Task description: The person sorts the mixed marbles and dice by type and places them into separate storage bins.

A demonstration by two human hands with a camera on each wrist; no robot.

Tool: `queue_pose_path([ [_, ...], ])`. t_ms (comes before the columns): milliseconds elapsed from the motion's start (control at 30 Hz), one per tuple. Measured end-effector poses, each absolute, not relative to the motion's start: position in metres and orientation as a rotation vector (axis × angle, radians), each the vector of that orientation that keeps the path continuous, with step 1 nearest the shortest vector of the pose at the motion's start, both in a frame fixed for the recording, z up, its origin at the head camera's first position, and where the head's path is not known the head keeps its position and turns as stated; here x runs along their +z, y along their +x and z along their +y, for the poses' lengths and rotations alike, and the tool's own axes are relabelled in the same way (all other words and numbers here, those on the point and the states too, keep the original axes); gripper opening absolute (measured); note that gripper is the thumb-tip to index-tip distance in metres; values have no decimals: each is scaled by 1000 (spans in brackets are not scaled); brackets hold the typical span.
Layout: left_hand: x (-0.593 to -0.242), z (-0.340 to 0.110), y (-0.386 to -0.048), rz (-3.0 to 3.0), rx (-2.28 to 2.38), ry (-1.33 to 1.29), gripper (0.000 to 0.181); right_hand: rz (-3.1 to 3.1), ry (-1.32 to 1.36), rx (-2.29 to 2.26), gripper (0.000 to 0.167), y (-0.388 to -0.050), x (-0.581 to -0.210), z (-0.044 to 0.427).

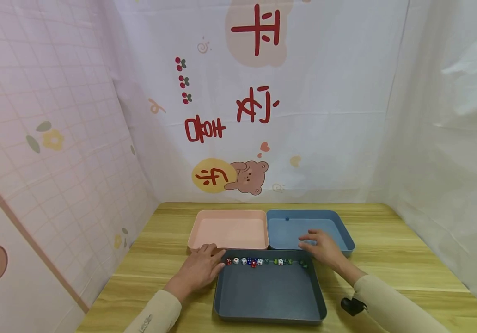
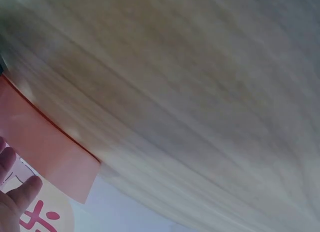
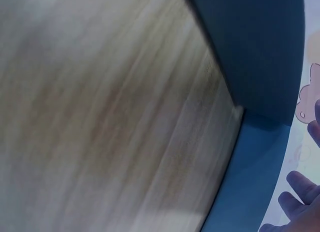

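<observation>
A dark grey tray [image 1: 269, 296] lies on the table, with several small dice in a loose row along its far side. Among them are a red die [image 1: 253, 264], a white die [image 1: 236, 261] and green dice [image 1: 290, 262]. My left hand [image 1: 200, 269] rests at the tray's far left corner, fingers extended near the pink tray [image 1: 230, 229]. Over the near edge of the blue tray [image 1: 305, 231] hovers my right hand [image 1: 325, 249], fingers apart and relaxed, with nothing visible in them. One small dark blue die [image 1: 287, 218] sits at the back of the blue tray.
The pink and blue trays stand side by side behind the dark one, against its far edge. A wood-grain table [image 1: 400, 277] carries them all. Printed white cloth [image 1: 326, 115] hangs behind and at both sides. A black object [image 1: 352, 305] is by the right sleeve.
</observation>
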State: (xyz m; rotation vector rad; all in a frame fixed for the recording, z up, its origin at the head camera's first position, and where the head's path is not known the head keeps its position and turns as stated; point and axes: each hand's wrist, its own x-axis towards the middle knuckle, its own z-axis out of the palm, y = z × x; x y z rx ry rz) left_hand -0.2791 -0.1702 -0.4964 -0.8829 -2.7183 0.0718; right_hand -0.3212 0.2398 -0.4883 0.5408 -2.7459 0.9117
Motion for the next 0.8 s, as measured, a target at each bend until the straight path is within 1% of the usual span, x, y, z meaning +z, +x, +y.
queue_pose_path([
  [267,-497,-172,-282,-2690,23,-922,43,-2733,605,872,27,-319,-492,238],
  [633,-497,-173,-286,-2705,-1,-946,42,-2744,619,875,28,-315,-497,239],
  [800,-497,-174,-287,-2699,-3,-952,39,-2732,641,863,25,-312,-498,240],
])
